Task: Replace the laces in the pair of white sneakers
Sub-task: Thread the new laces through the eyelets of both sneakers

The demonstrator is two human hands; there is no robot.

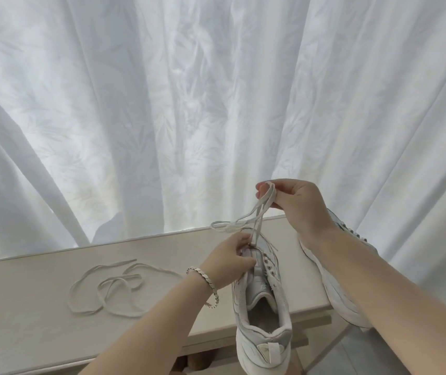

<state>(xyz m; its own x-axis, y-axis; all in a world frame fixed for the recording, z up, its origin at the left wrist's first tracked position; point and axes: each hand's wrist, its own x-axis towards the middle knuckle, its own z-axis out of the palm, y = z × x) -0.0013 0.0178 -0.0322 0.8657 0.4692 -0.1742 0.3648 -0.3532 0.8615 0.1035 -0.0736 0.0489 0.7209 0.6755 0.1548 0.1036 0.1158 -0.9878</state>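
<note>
Head view: the left hand (227, 262) steadies a sneaker (264, 282) whose heel hangs over the near edge of the table (40, 320). Its fingertips pinch the upper by the top eyelets, likely to stop the shoe lifting. The right hand (295, 207) is raised above it, thumb and fingers pinching a lace (260, 212) that runs taut down to those eyelets, with a free end trailing left; whether it is going in or coming out I cannot tell. The second sneaker (343, 304) lies on its side behind the right forearm, sole showing, at the table's right end. A loose lace (113, 280) lies coiled on the left, out of the way. The top is pale beige, and white patterned curtains (162, 104) hang close behind.
</note>
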